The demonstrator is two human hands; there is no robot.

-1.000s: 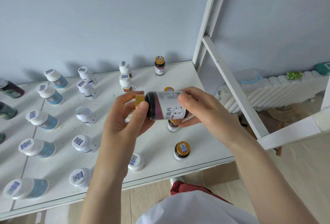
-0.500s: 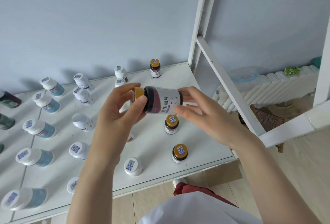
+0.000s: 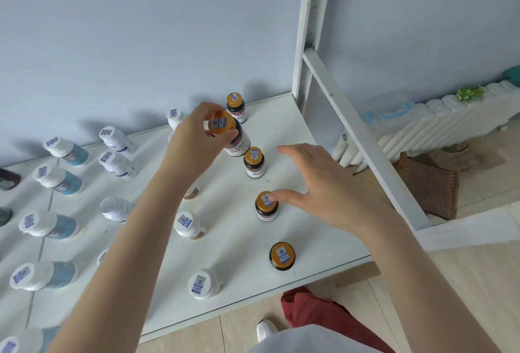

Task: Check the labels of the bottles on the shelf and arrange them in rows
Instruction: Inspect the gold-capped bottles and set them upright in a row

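Observation:
My left hand (image 3: 194, 141) grips a dark gold-capped bottle (image 3: 230, 134) by its cap, upright, at the back of the white shelf (image 3: 304, 212). It stands in line with other gold-capped bottles: one behind (image 3: 235, 106), one in front (image 3: 254, 162), another (image 3: 266, 206) and the nearest (image 3: 282, 255). My right hand (image 3: 318, 189) hovers open over the shelf's right part, its thumb tip at the cap of the third bottle. White-capped bottles (image 3: 188, 224) stand in rows to the left.
Blue-labelled white-capped bottles (image 3: 47, 224) fill the left of the shelf, dark bottles (image 3: 8, 179) at the far left edge. A white frame post and diagonal brace (image 3: 363, 139) bound the right side. A radiator (image 3: 439, 124) stands beyond, by the wall.
The bottle was held sideways in both hands with its label facing me. Now my left hand alone holds it upright down at the shelf, and my right hand has let go and moved right.

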